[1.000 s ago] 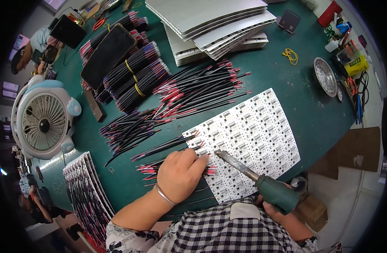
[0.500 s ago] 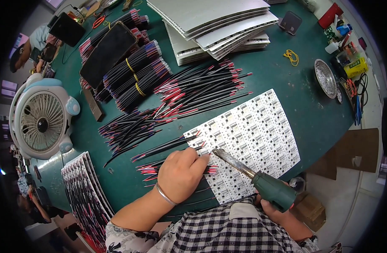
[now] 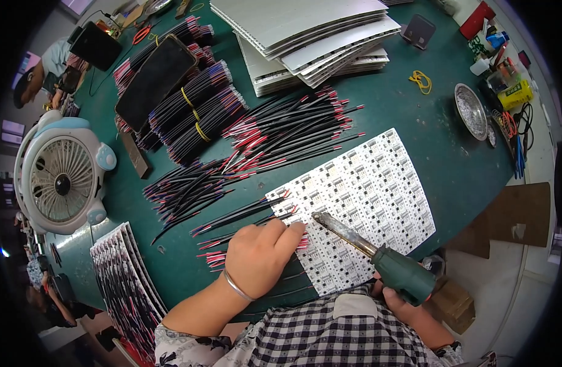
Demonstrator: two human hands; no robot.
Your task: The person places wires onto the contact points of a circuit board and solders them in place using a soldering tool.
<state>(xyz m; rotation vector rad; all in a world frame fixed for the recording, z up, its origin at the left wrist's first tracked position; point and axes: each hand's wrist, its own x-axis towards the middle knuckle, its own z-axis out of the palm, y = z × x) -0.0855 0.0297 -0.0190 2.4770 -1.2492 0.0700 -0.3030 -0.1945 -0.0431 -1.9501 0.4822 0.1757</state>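
Note:
A white circuit board sheet [image 3: 372, 189] with rows of small parts lies on the green table in front of me. At its left edge my left hand [image 3: 262, 254] is closed in a pinch on a thin black wire, mostly hidden by the fingers. Several black wires [image 3: 238, 215] with red and white ends reach onto the board beside this hand. My right hand [image 3: 406, 306] grips a soldering iron [image 3: 404, 275] by its thick green handle. The iron's tip is above the board, just right of my left fingertips.
Loose black wires [image 3: 287, 125] are heaped beyond the board, with tied bundles [image 3: 198, 113] and a phone [image 3: 155, 79] farther left. White board sheets [image 3: 317, 30] are stacked at the back. A fan [image 3: 60, 183] stands left; a metal dish [image 3: 470, 112] sits at the right.
The soldering iron has shifted slightly to the right, and its tip is a little farther from my left fingertips. My left hand stays at the board's left edge with barely any movement.

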